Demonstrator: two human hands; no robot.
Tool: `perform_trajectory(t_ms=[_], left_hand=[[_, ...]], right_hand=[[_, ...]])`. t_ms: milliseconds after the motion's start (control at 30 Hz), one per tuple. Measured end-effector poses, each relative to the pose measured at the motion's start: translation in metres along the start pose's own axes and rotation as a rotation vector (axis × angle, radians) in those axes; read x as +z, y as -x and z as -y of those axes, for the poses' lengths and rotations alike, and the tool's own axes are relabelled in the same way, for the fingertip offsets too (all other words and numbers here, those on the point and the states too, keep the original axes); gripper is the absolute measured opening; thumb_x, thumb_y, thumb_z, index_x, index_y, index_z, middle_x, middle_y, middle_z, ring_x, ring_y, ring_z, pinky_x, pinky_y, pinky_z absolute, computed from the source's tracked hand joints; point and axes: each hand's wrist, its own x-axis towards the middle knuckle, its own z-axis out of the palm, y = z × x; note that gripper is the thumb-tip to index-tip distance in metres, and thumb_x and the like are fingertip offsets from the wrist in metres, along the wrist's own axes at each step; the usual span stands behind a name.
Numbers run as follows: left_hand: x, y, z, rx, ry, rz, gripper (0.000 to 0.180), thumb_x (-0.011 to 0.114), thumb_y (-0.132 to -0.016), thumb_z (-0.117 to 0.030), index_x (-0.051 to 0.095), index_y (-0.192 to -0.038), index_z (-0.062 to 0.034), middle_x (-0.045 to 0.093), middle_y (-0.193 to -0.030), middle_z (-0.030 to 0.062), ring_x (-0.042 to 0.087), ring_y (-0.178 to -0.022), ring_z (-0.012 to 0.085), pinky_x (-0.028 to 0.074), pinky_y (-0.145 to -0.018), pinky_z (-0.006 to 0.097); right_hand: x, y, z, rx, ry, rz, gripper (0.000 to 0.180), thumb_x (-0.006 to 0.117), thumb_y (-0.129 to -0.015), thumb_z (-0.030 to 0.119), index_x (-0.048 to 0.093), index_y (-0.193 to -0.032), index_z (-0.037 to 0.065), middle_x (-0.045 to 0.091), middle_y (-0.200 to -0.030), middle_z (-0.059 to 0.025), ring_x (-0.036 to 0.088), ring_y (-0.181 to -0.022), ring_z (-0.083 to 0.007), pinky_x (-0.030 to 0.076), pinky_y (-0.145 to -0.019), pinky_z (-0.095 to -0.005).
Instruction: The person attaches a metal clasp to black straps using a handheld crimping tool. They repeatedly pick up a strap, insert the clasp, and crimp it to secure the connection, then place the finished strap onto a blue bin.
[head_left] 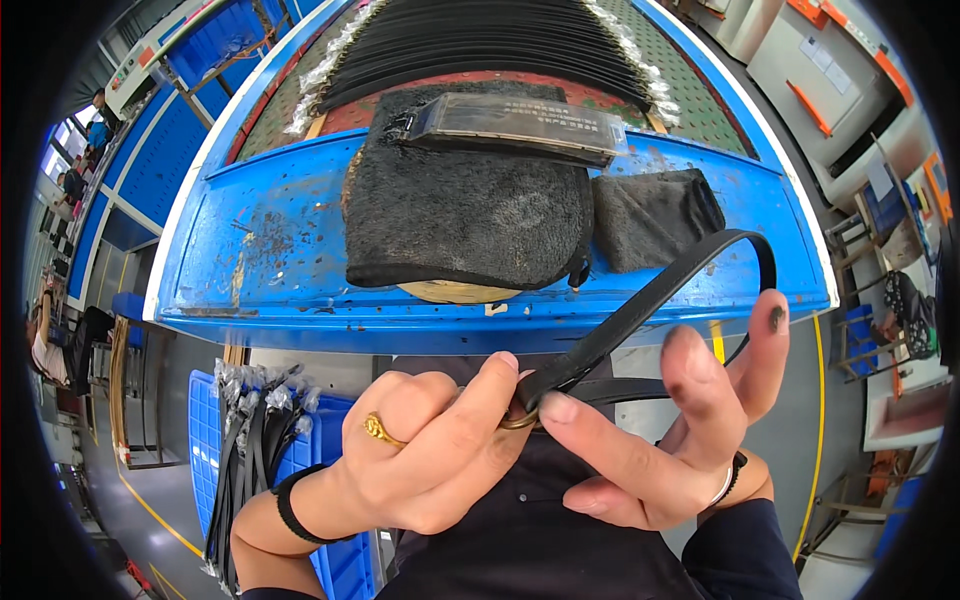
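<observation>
In front of my body, my left hand point(425, 455) is closed, pinching the end of a narrow black belt point(655, 300) at its brass-coloured buckle point(517, 423). From there the belt rises to the right in a loop and curves back down behind the fingers of my right hand point(665, 440). My right thumb presses on the belt right beside the buckle, while other right fingers are raised and bent, with dark stains on the tips. How the rest of the belt lies behind that hand is hidden.
A blue workbench point(270, 240) stands ahead, bearing a black cloth pad point(470, 215), a clear-lidded long box point(520, 125) and a smaller dark cloth point(660, 215). Several black straps point(480, 40) lie in rows beyond. More belts point(255, 430) with wrapped ends hang over a blue crate point(205, 420) at lower left.
</observation>
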Motion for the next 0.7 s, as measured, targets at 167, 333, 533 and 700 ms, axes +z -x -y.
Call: perform_trajectory(t_ms=[167, 333, 533, 700], left_hand=[[-0.003, 0.001, 0.001, 0.046, -0.024, 0.027, 0.012, 0.066, -0.057, -0.005, 0.066, -0.068, -0.0081, 0.063, -0.089, 0.0076, 0.044, -0.059, 0.0128, 0.032, -0.046, 0.021], [-0.023, 0.009, 0.013, 0.044, 0.107, 0.103, 0.02, 0.063, -0.055, -0.006, 0.067, -0.075, -0.0062, 0.061, -0.092, 0.0107, 0.051, -0.064, 0.0204, 0.04, -0.053, 0.028], [-0.048, 0.007, 0.026, -0.234, 0.292, 0.176, 0.018, 0.057, -0.045, -0.006, 0.062, -0.062, -0.0067, 0.059, -0.071, 0.0055, 0.049, -0.051, 0.018, 0.038, -0.046, 0.026], [-0.043, 0.011, 0.033, -0.288, 0.471, 0.211, 0.019, 0.056, -0.044, -0.011, 0.063, -0.061, -0.0057, 0.058, -0.066, 0.0074, 0.045, -0.049, 0.0192, 0.034, -0.046, 0.028]], right_hand=[[-0.002, 0.0, -0.008, -0.003, -0.24, -0.02, 0.049, 0.039, -0.085, 0.059, 0.069, -0.099, 0.022, 0.028, -0.137, -0.0228, 0.02, -0.13, -0.0448, 0.01, -0.106, -0.0559], [-0.011, 0.015, -0.046, 0.424, -0.278, -0.313, 0.039, 0.037, -0.088, 0.03, 0.063, -0.108, 0.007, 0.036, -0.134, -0.0217, 0.031, -0.127, -0.0369, 0.019, -0.105, -0.0472], [0.03, 0.042, -0.088, 0.501, 0.115, 0.305, 0.03, 0.049, -0.087, 0.025, 0.064, -0.11, 0.012, 0.039, -0.137, -0.0089, 0.021, -0.132, -0.0341, 0.01, -0.107, -0.0489], [0.009, 0.035, -0.08, 0.479, 0.111, 0.272, 0.026, 0.052, -0.083, 0.025, 0.07, -0.093, 0.011, 0.045, -0.133, -0.0084, 0.022, -0.132, -0.0347, 0.008, -0.106, -0.0506]])
